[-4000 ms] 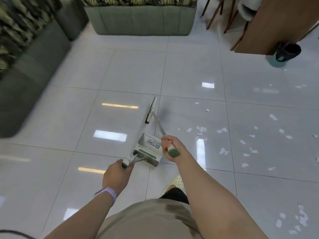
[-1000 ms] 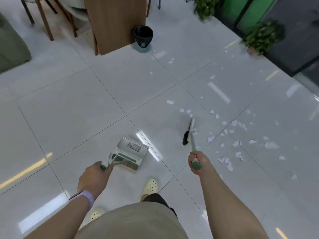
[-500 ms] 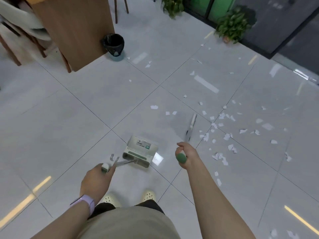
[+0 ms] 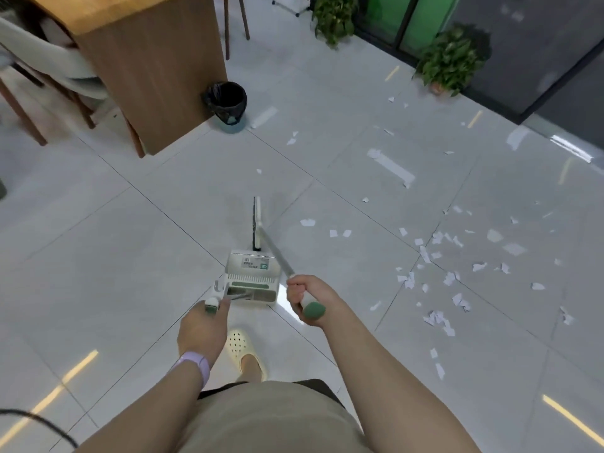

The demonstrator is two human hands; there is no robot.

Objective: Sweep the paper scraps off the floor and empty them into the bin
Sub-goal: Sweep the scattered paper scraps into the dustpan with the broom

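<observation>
My left hand (image 4: 202,325) grips the handle of a white dustpan (image 4: 253,277) that sits low over the floor in front of me. My right hand (image 4: 309,297) grips the green-capped end of a broom (image 4: 258,223), whose black bristle head stands just beyond the dustpan. White paper scraps (image 4: 438,273) lie scattered over the tiles to the right, several more further off near the plants. A black-lined bin (image 4: 227,104) stands on the floor beside a wooden table end, far ahead.
A wooden table (image 4: 143,60) with chairs (image 4: 42,80) stands at the upper left. Potted plants (image 4: 452,62) and a dark glass wall line the upper right. My foot in a pale clog (image 4: 245,349) is below the dustpan. A black cable (image 4: 39,423) crosses the lower left.
The view has swung right since the earliest frame, bringing the bin and table into sight. The broom head has swung left from among the scraps and now stands just beyond the dustpan.
</observation>
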